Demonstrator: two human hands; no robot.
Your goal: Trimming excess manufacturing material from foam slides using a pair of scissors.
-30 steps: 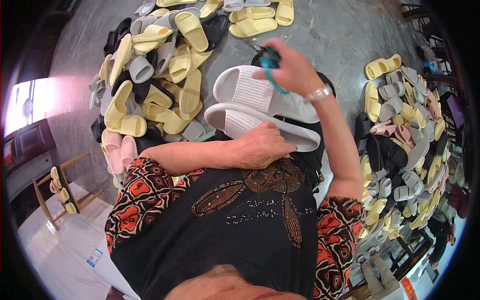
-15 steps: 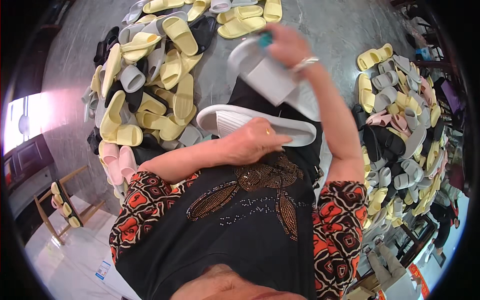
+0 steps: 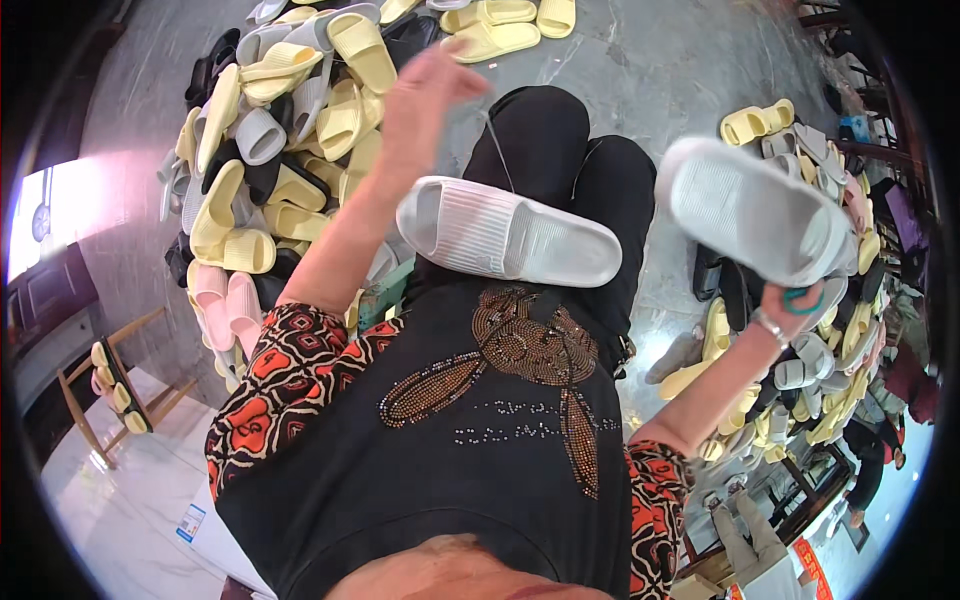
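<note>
1. Have one pale slipper (image 3: 515,238) lying across the lap at the centre, strap towards 9 o'clock, heel just past 3; count the clock from here.
2. Rest it on black trousers (image 3: 530,140), out of contact with both hands.
3. Hold the left hand (image 3: 425,110) in the air at 11 o'clock, blurred. See a thin line (image 3: 497,150) running from near it down to the slipper; cannot tell whether pinched in that grip.
4. Grasp a second pale slipper (image 3: 750,215) by one end with the right hand (image 3: 795,308), aloft at 3 o'clock and blurred. Have a teal loop (image 3: 803,300) at the same grip, a bracelet (image 3: 768,328) on the wrist.
5. See a mixed heap (image 3: 262,137) of yellow, grey and black slippers at 10 o'clock on the grey floor (image 3: 650,80).
6. See another heap (image 3: 815,355) between 3 and 4, yellow slippers (image 3: 500,42) at 12.
7. Make out a wooden frame (image 3: 80,420) at 8, a person in light trousers (image 3: 750,540) at 5.
</note>
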